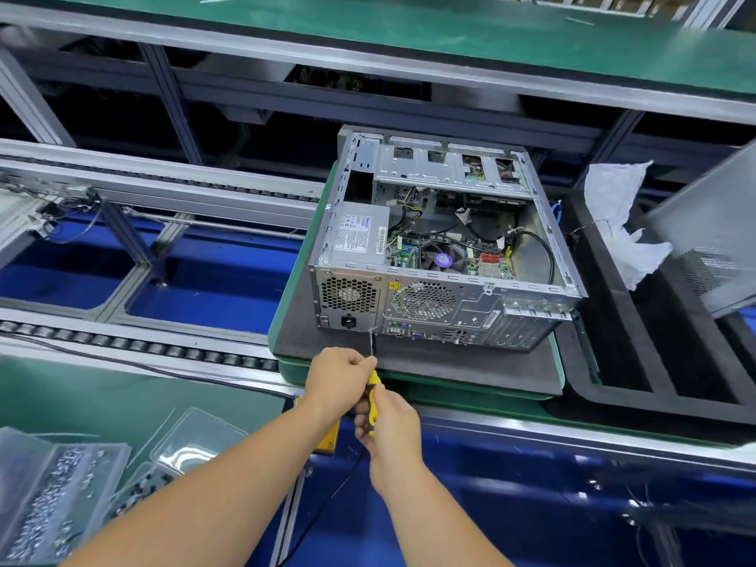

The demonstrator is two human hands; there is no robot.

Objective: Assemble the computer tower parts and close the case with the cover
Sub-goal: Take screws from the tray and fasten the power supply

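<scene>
An open grey computer tower (470, 296) lies on its side on a dark mat (450, 366), rear panel facing me. Inside I see the power supply (360, 235), motherboard, fan and cables. A yellow-and-black screwdriver (373, 396) points up at the lower edge of the rear panel, below the power socket. My left hand (337, 380) grips its upper handle near the shaft. My right hand (390, 425) holds the lower end of the handle. The grey side cover (712, 239) leans at the right edge of the view.
Clear plastic boxes of screws (61, 497) sit on the green bench at lower left. A roller conveyor (143, 345) runs along the left. A black foam tray (638, 362) with white crumpled wrapping (622, 223) stands to the tower's right.
</scene>
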